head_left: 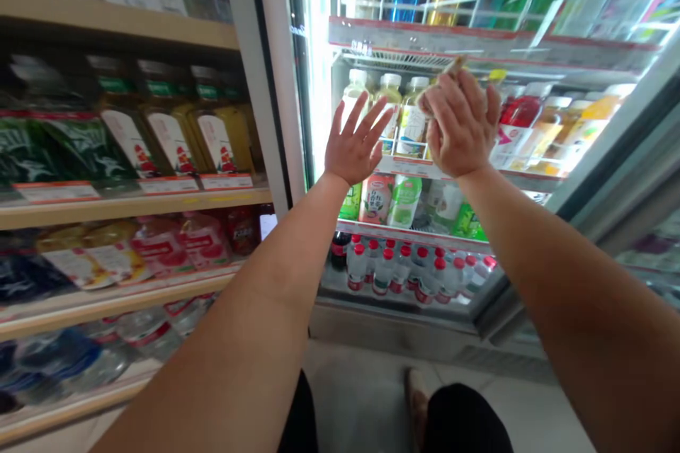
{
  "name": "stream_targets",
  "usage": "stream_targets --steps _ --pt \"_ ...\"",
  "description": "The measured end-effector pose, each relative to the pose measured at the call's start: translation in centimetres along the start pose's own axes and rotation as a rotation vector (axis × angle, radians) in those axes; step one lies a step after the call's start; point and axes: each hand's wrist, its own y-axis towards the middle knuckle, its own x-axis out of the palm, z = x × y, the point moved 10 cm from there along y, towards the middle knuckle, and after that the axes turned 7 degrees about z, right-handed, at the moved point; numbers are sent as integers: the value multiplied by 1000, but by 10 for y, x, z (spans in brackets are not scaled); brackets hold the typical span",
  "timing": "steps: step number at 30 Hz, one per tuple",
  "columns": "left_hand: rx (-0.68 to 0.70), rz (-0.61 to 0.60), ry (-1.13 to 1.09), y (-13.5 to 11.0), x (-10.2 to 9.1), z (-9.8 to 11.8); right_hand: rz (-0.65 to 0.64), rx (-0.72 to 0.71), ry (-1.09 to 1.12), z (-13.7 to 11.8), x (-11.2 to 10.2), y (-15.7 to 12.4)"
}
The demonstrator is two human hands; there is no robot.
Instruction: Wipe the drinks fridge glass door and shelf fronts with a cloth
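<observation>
Cloth (426, 103), bunched with no clear long axis, stuck out leftward and beyond the bent fingers of the right hand (461, 126), which clasped it in front of the lit cooler (393, 329), while the empty left hand (353, 147), fingers spread, stood farther left.

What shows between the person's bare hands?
Between left hand and right hand, the head view shows white-capped, pale-labelled plastic bottles on the cooler shelf behind.
</observation>
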Motion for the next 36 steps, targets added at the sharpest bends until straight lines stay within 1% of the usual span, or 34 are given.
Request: stream_targets --steps 1,6,8,13,15,19,21,23,27,33,36 --pt "1 -4 -1 0 0 0 -12 -29 2 -3 0 -1" --pt "-7 -9 -6 0 -1 1 63 -82 -20 -7 -5 -2" --pt "-10 -20 -3 0 0 1 43 -75 7 -6 -3 -1" --pt "-25 -64 -25 0 3 -1 -40 4 66 -2 2 -1" --pt "-25 -66 -21 0 4 -2 -18 40 55 2 1 0" --pt "-22 -60 -25 0 3 -1 118 188 19 17 -9 0" --pt "-31 -65 -44 0 3 -1 133 219 18 19 -11 0" --pt "-42 -73 -61 0 3 -2 86 185 36 15 -9 0" --pt "-51 -93 -50 1 3 -2 -67 47 116 0 -2 -1" --pt "-37 -70 -28 1 1 -2 -227 -39 201 -13 13 -6" --pt "-29 -56 -17 0 1 -3 -336 -132 291 -18 18 -4"
